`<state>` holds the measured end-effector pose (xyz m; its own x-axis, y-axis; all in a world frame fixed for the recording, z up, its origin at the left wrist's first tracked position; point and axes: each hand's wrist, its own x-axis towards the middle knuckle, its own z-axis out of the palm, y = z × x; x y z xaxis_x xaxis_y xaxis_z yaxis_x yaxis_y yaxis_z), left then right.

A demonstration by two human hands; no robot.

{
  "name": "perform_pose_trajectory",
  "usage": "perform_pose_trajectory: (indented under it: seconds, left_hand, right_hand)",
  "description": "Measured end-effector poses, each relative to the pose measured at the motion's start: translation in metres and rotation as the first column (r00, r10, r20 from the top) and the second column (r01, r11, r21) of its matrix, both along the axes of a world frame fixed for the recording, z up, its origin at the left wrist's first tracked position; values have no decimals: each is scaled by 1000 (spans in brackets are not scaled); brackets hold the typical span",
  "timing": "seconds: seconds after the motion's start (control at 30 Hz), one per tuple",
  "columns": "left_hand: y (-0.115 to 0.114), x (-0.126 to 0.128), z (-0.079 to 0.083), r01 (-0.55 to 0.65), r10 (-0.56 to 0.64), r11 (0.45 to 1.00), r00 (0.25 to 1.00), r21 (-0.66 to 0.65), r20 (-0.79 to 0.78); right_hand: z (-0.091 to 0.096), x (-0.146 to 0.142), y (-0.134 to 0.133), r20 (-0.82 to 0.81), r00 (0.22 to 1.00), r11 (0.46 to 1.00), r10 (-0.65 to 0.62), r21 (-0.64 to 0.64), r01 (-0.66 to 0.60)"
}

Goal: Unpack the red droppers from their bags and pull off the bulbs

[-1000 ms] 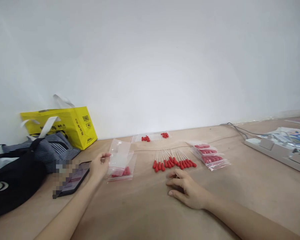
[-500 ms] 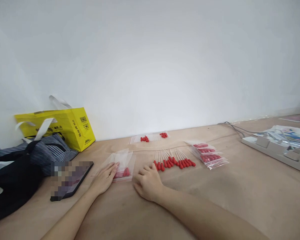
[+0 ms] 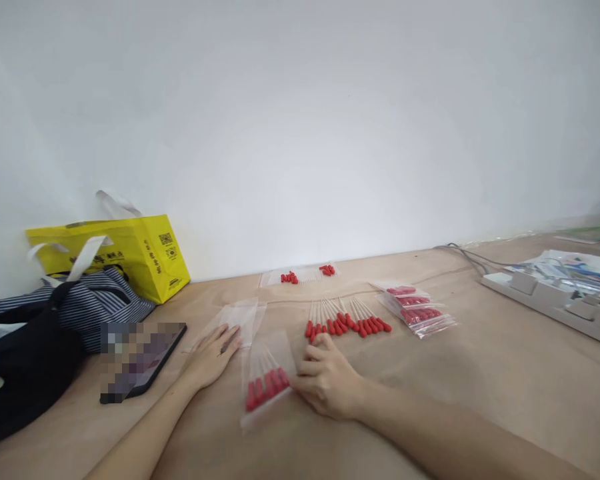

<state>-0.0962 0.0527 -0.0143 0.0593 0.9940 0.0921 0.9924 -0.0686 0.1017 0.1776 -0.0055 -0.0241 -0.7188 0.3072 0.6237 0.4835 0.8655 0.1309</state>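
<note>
My left hand point(image 3: 213, 355) lies flat, fingers stretched, on a stack of empty clear zip bags point(image 3: 240, 315). My right hand point(image 3: 325, 380) is curled, its fingers pinching the edge of a filled clear bag point(image 3: 267, 383) that holds several red-bulbed droppers and lies on the table between my hands. Just beyond my right hand a row of loose droppers point(image 3: 347, 321) with red bulbs lies on the table.
A pile of filled bags point(image 3: 416, 308) lies to the right and more bags with red bulbs point(image 3: 307, 273) by the wall. A phone point(image 3: 143, 360), black bag point(image 3: 20, 370), striped bag point(image 3: 93, 300) and yellow bag point(image 3: 130, 253) sit at left. A power strip point(image 3: 555, 303) is at right.
My left hand laid the bags down and flattened on them. My right hand crossed to the left, took the filled bag from the stack and drew it towards me.
</note>
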Motion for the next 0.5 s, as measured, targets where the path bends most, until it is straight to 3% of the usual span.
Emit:
perform_pose_trajectory:
  seconds: [0.13,0.23,0.3,0.37,0.43,0.5]
  left_hand:
    - [-1,1,2,-11,13,995,1000,104,-15]
    - [-8,10,9,44,-35,930,999,364,-29]
    - [-19,26,14,145,-161,842,987,520,-15]
    - [-36,50,18,281,-366,778,930,562,41]
    - [-58,78,19,428,-551,746,827,510,113]
    - [-80,105,16,612,-704,697,684,375,191]
  right_hand:
    - [-1,54,-25,-50,999,995,-6,-102,1]
    - [2,78,-29,-35,996,972,-87,-223,77]
    - [4,83,-26,-12,995,956,-100,-277,92]
    - [5,84,-23,-2,998,949,-64,-310,61]
    - [6,82,-21,-16,1000,944,-10,-331,4]
    - [5,80,-21,-50,998,937,34,-346,-49]
